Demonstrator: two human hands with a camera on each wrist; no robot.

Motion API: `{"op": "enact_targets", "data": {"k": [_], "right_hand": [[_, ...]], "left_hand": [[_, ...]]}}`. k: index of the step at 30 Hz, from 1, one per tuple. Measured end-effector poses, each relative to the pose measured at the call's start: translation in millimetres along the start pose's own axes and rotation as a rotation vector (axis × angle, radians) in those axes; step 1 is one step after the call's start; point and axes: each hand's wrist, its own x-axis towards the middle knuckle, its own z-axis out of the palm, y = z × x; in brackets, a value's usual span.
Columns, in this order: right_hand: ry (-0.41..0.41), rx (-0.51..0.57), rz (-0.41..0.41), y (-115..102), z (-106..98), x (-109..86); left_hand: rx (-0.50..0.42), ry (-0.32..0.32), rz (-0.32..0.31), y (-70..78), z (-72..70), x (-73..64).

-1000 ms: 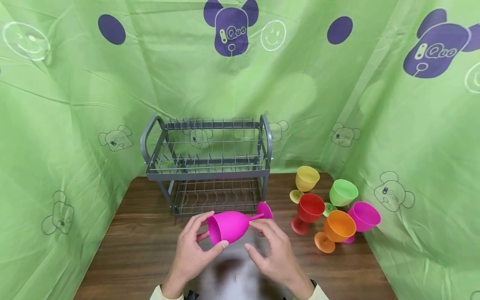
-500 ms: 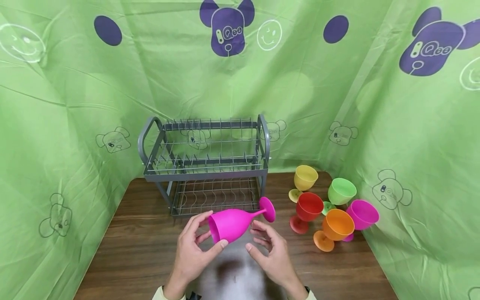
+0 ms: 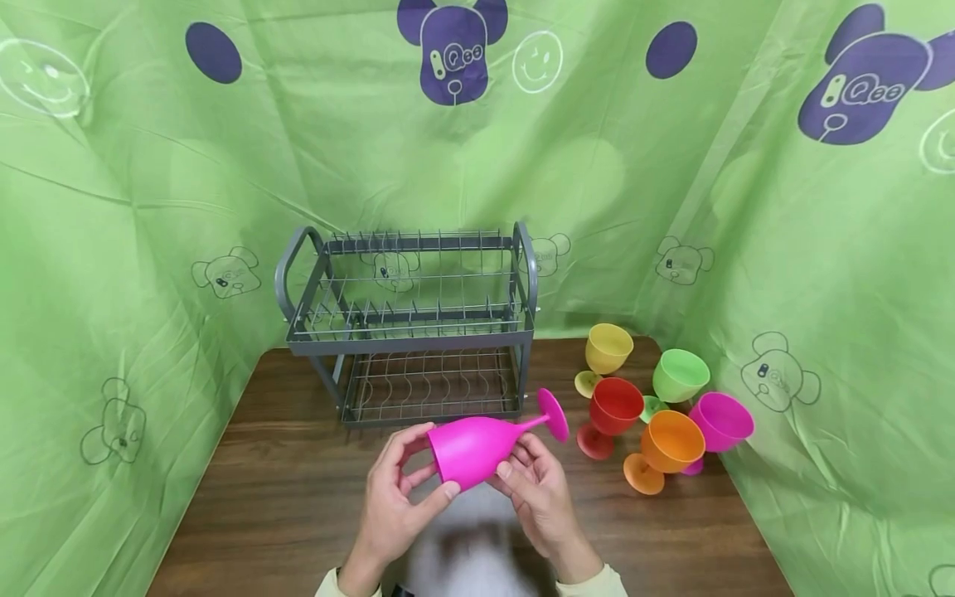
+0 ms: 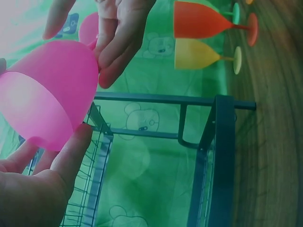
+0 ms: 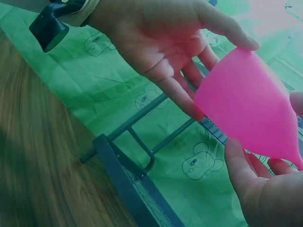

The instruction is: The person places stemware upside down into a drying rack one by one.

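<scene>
A magenta plastic goblet (image 3: 473, 452) lies tilted sideways in the air above the table, its mouth toward the left and its foot up at the right. My left hand (image 3: 395, 497) grips it by the rim, thumb at the near side and fingers at the far side. At the stem end, my right hand (image 3: 545, 506) holds the lower bowl between thumb and fingers. In the left wrist view the goblet's pale inside (image 4: 33, 109) shows. From the right wrist the right hand (image 5: 274, 194) appears with its fingertips against the bowl.
A grey two-tier dish rack (image 3: 410, 342) stands behind the hands. On the right of the wooden table (image 3: 254, 497) stand yellow (image 3: 608, 348), green (image 3: 681, 377), red (image 3: 615, 406), orange (image 3: 671, 442) and magenta goblets (image 3: 722, 421). Green curtain (image 3: 597, 166) surrounds the table.
The held goblet has shifted right, its foot swinging out further to the right. The right hand left the stem, lowered, and now closes on the lower bowl. The left hand keeps the rim.
</scene>
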Motion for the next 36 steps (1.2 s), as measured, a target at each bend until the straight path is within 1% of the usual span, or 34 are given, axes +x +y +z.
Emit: {"op": "enact_targets", "data": {"k": [10,17,24,26,31,33,36], "right_hand": [[0.008,0.015,-0.003,-1.3,0.3,-0.3],[-0.007,0.035,-0.036,-3.1,0.2,-0.1],[-0.039,0.054,-0.074,-4.7,0.4,1.5],[-0.027,0.057,-0.071,-5.5,1.2,1.6],[-0.022,0.043,-0.064,-7.8,0.9,2.2],[-0.037,0.029,-0.069,-8.5,0.1,2.8],[-0.039,0.017,-0.075,-9.7,0.7,3.9]], "left_hand": [[-0.091,-0.027,0.097,-6.8,6.0,-1.6],[-0.143,-0.038,0.113,-8.8,9.5,-2.5],[-0.204,-0.048,0.170,-11.4,14.4,-3.5],[-0.217,-0.049,0.183,-12.2,15.2,-4.0],[-0.237,-0.051,0.186,-13.5,15.2,-4.4],[-0.241,-0.053,0.186,-13.7,15.1,-4.3],[-0.248,-0.059,0.198,-13.7,14.8,-3.2]]}}
